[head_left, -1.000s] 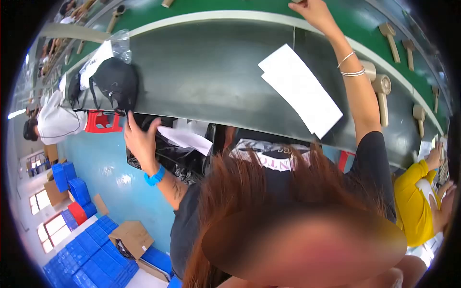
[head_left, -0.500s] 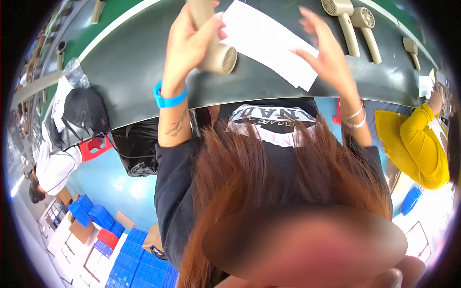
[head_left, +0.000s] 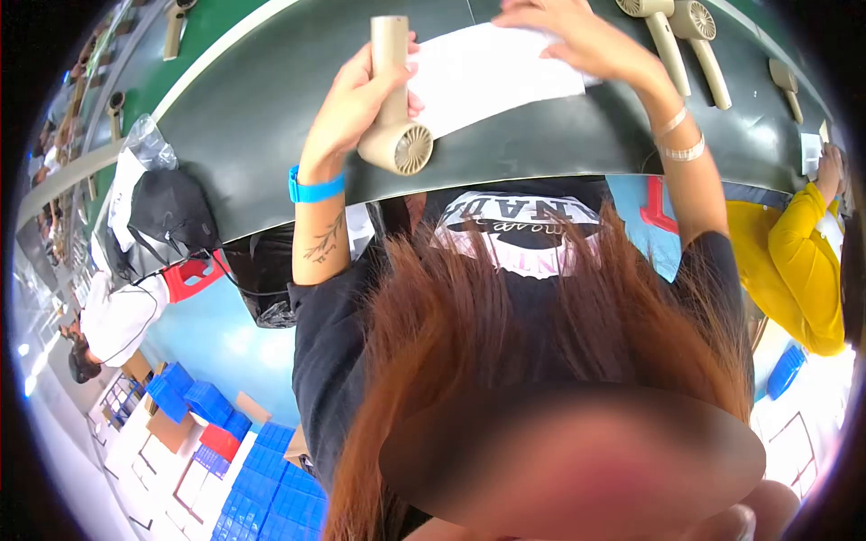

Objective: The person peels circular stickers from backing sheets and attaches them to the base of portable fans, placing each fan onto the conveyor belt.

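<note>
A beige handheld fan [head_left: 390, 99] is gripped around its handle by my left hand [head_left: 361, 104], fingers closed, with its round grille head toward me. Beside the fan, a white paper sheet [head_left: 487, 77] slants across the dark work surface; its left end lies near the fingers of my left hand. Over the sheet's far right part is my right hand [head_left: 577, 36], its fingers stretched out toward the left. Whether those fingertips press on the paper I cannot make out.
More beige fans [head_left: 695, 50] lie at the right on the dark work surface [head_left: 262, 135]. A black bag [head_left: 167, 212] sits at the left edge. A co-worker in a yellow sleeve [head_left: 798, 243] is at the right. Blue crates [head_left: 271, 487] stand on the floor behind.
My right hand has moved away from me and left across the sheet. The sheet's right end has swung away from me. The fan in my left hand has come slightly nearer and more upright.
</note>
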{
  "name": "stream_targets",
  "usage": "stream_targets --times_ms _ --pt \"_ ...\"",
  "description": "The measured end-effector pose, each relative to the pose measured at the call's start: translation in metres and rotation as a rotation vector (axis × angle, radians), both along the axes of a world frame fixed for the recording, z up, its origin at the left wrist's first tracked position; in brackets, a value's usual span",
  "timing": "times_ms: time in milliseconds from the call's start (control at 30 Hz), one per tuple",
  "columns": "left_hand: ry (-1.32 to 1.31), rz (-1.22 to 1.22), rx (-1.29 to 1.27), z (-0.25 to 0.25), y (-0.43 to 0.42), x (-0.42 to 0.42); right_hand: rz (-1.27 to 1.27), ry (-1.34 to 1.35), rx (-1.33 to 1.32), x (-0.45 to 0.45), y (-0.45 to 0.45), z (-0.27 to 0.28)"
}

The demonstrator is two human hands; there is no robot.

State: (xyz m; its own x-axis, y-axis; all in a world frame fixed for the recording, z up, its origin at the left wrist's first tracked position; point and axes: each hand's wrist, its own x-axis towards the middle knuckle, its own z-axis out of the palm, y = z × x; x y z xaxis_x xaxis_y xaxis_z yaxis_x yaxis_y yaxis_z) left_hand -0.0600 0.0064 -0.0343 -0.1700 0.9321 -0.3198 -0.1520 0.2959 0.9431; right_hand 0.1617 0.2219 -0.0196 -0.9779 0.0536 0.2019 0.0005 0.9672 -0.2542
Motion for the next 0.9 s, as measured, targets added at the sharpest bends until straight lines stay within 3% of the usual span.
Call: stream_targets --times_ms 33,100,133,233,267,300,467,567,667,767,900 --pt "0.005 0.006 -0.013 0.003 -0.004 0.004 0.087 0.028 0.083 -0.014 0.01 0.005" --pt "0.014 0.018 -0.036 0.014 -0.014 0.017 -0.079 0.014 -0.069 -0.036 0.016 0.017" --pt "-0.017 0.021 -0.021 0.014 -0.015 0.022 -0.224 0.099 0.056 -0.037 0.019 0.016" --pt "-0.073 0.091 -0.038 0.016 -0.029 0.026 -0.558 0.237 -0.097 -0.016 -0.009 0.016" --pt "-0.129 0.102 -0.045 0.016 -0.034 0.027 -0.629 0.1 -0.186 -0.012 -0.022 0.019" --pt "-0.142 0.084 -0.037 0.016 -0.035 0.027 -0.591 0.01 -0.218 -0.01 -0.026 0.007" --pt "-0.295 -0.099 -0.098 0.025 -0.032 0.045 -0.207 0.29 -0.28 -0.022 -0.009 -0.018" --pt "-0.343 -0.162 -0.114 0.023 -0.027 0.047 -0.117 0.172 -0.3 -0.026 -0.005 -0.02" --pt "-0.371 -0.129 -0.036 0.014 -0.013 0.028 -0.231 0.251 -0.257 -0.015 -0.021 -0.001" --pt "-0.439 0.013 0.137 0.004 0.011 0.017 -0.553 0.124 -0.564 0.001 -0.02 -0.021" --pt "-0.591 0.082 0.004 0.015 0.052 0.023 -0.577 0.183 -0.497 0.0 -0.046 -0.023"
